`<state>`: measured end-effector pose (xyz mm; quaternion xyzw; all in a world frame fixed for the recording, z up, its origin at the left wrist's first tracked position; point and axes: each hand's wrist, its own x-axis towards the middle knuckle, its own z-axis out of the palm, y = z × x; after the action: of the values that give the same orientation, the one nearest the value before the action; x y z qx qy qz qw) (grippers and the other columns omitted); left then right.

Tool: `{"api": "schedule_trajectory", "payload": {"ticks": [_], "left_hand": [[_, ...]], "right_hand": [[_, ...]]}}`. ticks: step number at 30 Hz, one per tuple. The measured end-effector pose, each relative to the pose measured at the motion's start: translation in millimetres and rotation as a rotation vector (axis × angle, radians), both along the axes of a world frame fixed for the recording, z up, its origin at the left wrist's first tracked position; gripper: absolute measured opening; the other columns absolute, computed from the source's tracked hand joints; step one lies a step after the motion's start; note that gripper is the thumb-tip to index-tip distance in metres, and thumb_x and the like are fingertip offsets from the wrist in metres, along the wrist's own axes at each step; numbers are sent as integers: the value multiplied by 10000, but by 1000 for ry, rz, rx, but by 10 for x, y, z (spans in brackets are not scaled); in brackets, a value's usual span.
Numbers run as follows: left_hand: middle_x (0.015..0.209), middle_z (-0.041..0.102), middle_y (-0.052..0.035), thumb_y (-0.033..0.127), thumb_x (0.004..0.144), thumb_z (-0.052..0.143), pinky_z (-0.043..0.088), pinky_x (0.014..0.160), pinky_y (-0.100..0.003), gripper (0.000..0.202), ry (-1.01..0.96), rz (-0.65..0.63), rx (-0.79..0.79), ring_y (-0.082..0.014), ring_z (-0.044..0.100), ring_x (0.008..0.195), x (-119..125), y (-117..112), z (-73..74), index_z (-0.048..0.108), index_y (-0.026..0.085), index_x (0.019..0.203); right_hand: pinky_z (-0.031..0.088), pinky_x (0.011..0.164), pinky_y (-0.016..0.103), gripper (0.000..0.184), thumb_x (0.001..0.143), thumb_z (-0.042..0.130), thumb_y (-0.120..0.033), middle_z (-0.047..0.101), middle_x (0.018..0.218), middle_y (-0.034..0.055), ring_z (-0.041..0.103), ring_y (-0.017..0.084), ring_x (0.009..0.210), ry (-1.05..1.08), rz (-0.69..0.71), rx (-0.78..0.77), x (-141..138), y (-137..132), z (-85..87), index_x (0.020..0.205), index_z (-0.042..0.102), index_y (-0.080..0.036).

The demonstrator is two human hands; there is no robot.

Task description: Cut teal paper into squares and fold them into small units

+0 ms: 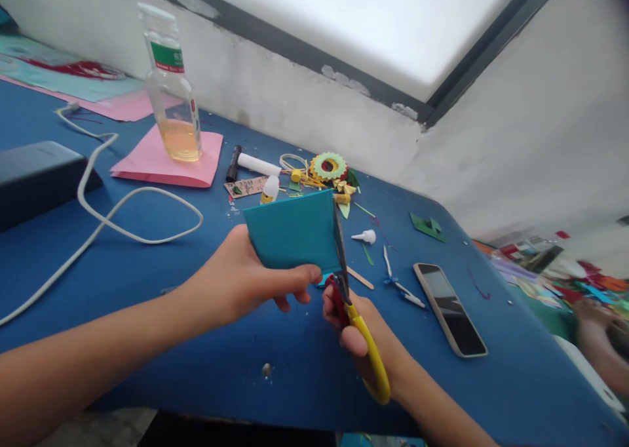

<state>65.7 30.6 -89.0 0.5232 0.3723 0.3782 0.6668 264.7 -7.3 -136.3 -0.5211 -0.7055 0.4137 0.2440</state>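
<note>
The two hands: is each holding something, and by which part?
The left hand pinches the teal paper by its lower edge. The right hand holds the scissors by their handles, blades at the paper's right edge.

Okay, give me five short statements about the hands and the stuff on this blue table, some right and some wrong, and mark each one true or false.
1. The left hand holds a teal paper. True.
2. The right hand holds a glue stick. False: it holds scissors with yellow handles, their blades at the paper's right edge.
3. The bottle stands upright on a pink paper. True.
4. The phone lies on the pink paper. False: it lies flat on the blue table, to the right of the hands.
5. The white cable is wound around the bottle. False: it loops across the table to the left of the hands, apart from the bottle.
</note>
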Motion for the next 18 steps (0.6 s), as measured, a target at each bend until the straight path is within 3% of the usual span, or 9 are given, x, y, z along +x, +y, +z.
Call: {"api": "schedule_trajectory", "payload": {"ticks": [8,13,18], "left_hand": [[607,643,6,211,657,692,479,386,-154,131,16,-7,-33,-121,614,514,-2,-11,34,610,143,733],[623,651,-8,205,659,690,472,392,-161,132,52,-10,-75,-120,609,512,2,-17,75,614,140,745],[627,661,-14,221,651,698,476,395,-177,151,66,-3,-67,-141,625,524,4,-14,66,612,147,750]], "right_hand": [[365,418,217,687,628,234,-849,456,604,-12,436,124,513,39,-5,13,7,-12,-64,732,442,-202],[383,410,226,709,633,186,-853,459,567,-9,424,122,480,12,4,3,0,-16,-32,715,450,-200],[382,388,217,651,713,252,-807,474,549,-10,397,105,433,21,-14,-41,-9,-33,-16,738,476,-197]]}}
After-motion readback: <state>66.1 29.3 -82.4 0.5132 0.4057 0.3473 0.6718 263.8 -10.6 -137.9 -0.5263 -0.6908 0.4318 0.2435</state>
